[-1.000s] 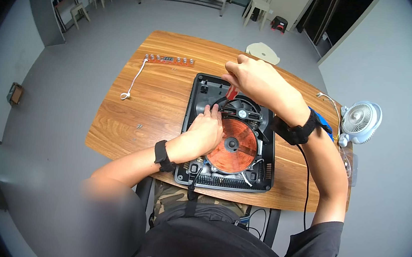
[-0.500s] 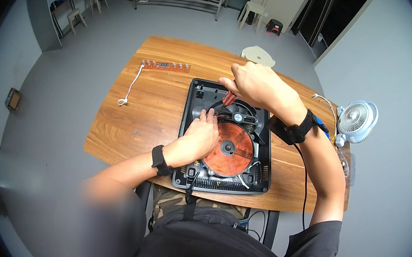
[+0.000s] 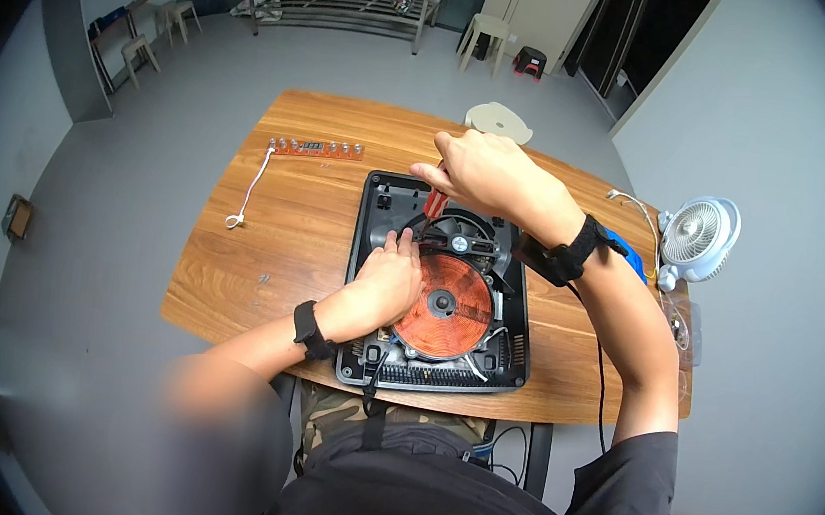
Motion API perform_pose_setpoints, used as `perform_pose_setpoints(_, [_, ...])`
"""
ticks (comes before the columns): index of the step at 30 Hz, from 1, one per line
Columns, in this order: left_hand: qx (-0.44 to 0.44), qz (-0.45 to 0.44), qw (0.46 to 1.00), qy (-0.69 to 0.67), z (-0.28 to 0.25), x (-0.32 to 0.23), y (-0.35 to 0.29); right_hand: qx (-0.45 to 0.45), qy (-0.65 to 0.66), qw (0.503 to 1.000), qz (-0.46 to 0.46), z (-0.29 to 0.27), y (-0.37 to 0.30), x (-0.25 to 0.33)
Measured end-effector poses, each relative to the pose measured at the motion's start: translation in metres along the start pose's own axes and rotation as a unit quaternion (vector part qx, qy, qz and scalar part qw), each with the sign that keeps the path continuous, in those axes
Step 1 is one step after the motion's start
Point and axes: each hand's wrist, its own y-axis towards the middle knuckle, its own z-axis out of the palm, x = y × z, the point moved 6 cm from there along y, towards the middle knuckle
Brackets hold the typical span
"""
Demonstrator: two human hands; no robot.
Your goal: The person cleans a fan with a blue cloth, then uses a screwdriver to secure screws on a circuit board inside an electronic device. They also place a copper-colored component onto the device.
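An opened induction cooker base (image 3: 520,364) with a black shell lies on the wooden table (image 3: 214,277), in front of my body. Inside it a round copper coil (image 3: 450,332) sits towards me, with a black cooling fan (image 3: 460,244) beyond it. My right hand (image 3: 487,173) is closed around a screwdriver (image 3: 436,205) with a red-and-white striped handle. The shaft points down at the fan's left side; its tip is hard to make out beside my fingers. My left hand (image 3: 390,280) lies with fingers stretched out, over the coil's left edge, fingertips next to the fan mount.
Far left on the table lies a narrow circuit board (image 3: 315,148) with a white cable (image 3: 255,189). Small screws (image 3: 264,280) rest left of the shell. A white fan (image 3: 698,237) and a blue object (image 3: 634,258) are at the right. Beyond the table stands a pale stool (image 3: 499,123).
The whole view has shifted a little, so the table and cooker appear lower and further left. Both hands keep their places on the cooker; the screwdriver stays in my right hand.
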Motion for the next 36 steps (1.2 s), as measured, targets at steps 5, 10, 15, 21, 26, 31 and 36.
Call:
perform_pose_setpoints(5, [-0.004,0.008,1.000,-0.009,-0.004,-0.001,-0.001,0.006,0.087,0.994,-0.072,-0.009,-0.012,0.003])
perform_pose_setpoints(10, [-0.010,0.005,1.000,-0.003,-0.002,-0.001,0.000,-0.005,0.072,0.993,-0.094,-0.009,-0.010,0.012])
perform_pose_setpoints(15, [-0.011,0.000,1.000,-0.015,-0.003,0.000,-0.002,0.043,0.016,0.999,-0.017,-0.007,-0.005,0.010])
perform_pose_setpoints(21, [-0.001,-0.002,1.000,-0.019,0.000,-0.001,0.000,0.048,0.063,0.991,-0.104,-0.007,-0.014,0.007])
perform_pose_setpoints(26, [0.005,-0.011,1.000,-0.027,-0.002,0.000,0.000,0.139,-0.015,0.990,0.023,-0.003,-0.003,0.006])
perform_pose_setpoints(31, [0.010,-0.001,1.000,-0.027,-0.002,0.000,-0.001,0.004,0.043,0.996,-0.081,-0.009,-0.014,0.005])
perform_pose_setpoints(36, [0.004,-0.007,1.000,-0.022,-0.003,-0.002,0.000,0.011,0.069,0.992,-0.102,-0.005,-0.012,0.006])
